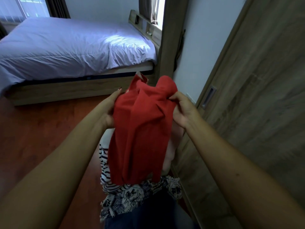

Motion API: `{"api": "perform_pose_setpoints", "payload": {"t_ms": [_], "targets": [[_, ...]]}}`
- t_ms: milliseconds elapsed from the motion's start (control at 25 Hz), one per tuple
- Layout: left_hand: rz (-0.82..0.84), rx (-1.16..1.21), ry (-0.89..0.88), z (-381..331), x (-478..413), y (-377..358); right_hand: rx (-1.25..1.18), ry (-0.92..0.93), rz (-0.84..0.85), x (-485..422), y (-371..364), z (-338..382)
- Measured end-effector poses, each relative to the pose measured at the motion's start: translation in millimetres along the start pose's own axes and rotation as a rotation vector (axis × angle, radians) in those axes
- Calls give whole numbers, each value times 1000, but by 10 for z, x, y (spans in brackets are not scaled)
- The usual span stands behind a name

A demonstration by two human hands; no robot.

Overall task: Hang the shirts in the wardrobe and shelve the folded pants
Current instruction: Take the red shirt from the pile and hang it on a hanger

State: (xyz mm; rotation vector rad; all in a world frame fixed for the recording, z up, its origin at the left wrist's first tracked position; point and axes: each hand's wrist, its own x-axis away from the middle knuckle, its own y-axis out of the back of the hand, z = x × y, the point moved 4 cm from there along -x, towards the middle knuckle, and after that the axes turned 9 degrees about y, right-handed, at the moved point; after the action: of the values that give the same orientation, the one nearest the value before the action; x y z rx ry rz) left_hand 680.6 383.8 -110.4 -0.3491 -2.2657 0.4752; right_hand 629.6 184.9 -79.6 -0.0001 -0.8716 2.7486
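Note:
A red shirt (140, 129) hangs between my two hands in the middle of the view, its top bunched up. My left hand (109, 109) grips its left edge, with the fingers hidden behind the cloth. My right hand (181, 111) pinches the fabric at the upper right. Below the shirt lies a pile of clothes: a navy-striped white garment (104, 169), a black-and-white patterned garment (125, 197) and a pale one (171, 151). The wooden wardrobe door (257, 90) with a recessed handle (208, 96) stands closed on the right.
A bed (69, 47) with a pale blue cover fills the upper left, on a wooden frame. Red-brown wooden floor (41, 129) lies between the bed and me. A wooden post (168, 38) and a white wall stand beside the wardrobe. Dark blue cloth (148, 217) shows at the bottom.

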Motion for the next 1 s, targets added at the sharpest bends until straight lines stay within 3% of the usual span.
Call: {"api": "perform_pose_setpoints", "payload": {"t_ms": [160, 320, 400, 560, 680, 840, 1000], "targets": [[241, -126, 77, 509, 185, -553, -184, 55, -19, 717, 233, 367], [459, 8, -125, 936, 766, -1379, -201, 177, -63, 1768, 874, 896], [526, 18, -200, 1181, 1046, -1770, -72, 215, -105, 2238, 1235, 1056], [625, -199, -310, 2120, 1800, -2755, 368, 211, -199, 3321, 2018, 1497], [744, -265, -379, 2948, 2405, -3350, 465, 286, -235, 4214, 2463, 1880], [973, -589, -686, 3784, 2870, -3897, 398, 427, -447, 5100, 2964, 2230], [1101, -617, -607, 4332, 3061, -4259, 462, 453, -725, 5923, 3360, 2473]]}}
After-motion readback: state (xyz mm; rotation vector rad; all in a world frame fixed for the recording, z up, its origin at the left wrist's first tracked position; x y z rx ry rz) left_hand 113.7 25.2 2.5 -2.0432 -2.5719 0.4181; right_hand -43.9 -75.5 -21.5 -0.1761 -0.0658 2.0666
